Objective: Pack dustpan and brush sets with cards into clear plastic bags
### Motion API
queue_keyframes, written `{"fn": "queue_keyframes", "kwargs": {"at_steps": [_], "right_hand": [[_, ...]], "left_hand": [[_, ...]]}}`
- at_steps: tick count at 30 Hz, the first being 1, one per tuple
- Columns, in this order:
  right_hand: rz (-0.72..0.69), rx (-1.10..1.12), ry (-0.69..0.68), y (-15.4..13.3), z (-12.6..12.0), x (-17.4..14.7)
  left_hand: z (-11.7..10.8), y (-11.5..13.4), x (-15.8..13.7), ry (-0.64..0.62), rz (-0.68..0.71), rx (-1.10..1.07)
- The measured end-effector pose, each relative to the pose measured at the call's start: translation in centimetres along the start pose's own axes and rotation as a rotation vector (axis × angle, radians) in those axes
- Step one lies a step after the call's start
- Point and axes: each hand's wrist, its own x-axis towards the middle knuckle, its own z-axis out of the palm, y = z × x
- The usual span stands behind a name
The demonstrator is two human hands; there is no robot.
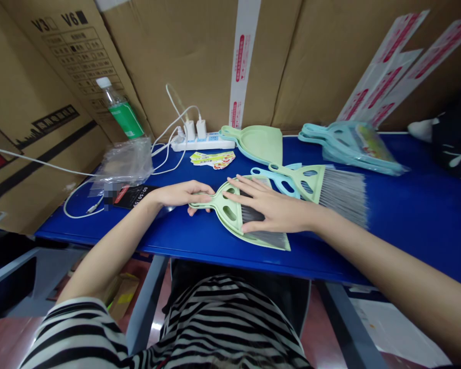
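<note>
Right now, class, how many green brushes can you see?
2: one green brush partly under the right hand, another brush farther right, over a blue piece. Others may be hidden.

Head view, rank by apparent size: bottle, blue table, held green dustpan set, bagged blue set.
Blue table
Held green dustpan set, bagged blue set: too close to rank; green one nearer, partly covered
Bottle

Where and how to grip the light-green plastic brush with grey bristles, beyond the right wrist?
Probably pinch the narrow looped handle of the light-green plastic brush with grey bristles from above, coming from the left. The handle points left, away from the bristles, while the right forearm blocks the near side. Avoid catching the light-blue plastic piece beside it.
</note>
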Motion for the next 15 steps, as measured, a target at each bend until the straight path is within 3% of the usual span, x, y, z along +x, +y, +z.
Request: {"fn": "queue_keyframes", "kwargs": {"at_steps": [9, 15], "right_hand": [[0.034, 0.005, -0.061, -0.30, -0.54, -0.05], [0.028, 0.010, -0.049, -0.31, -0.51, -0.05]], "left_hand": [[0.16, -0.43, 0.23, -0.031, -0.050, -0.208], [0.09, -0.50, 0.22, -0.043, -0.072, -0.234]]}}
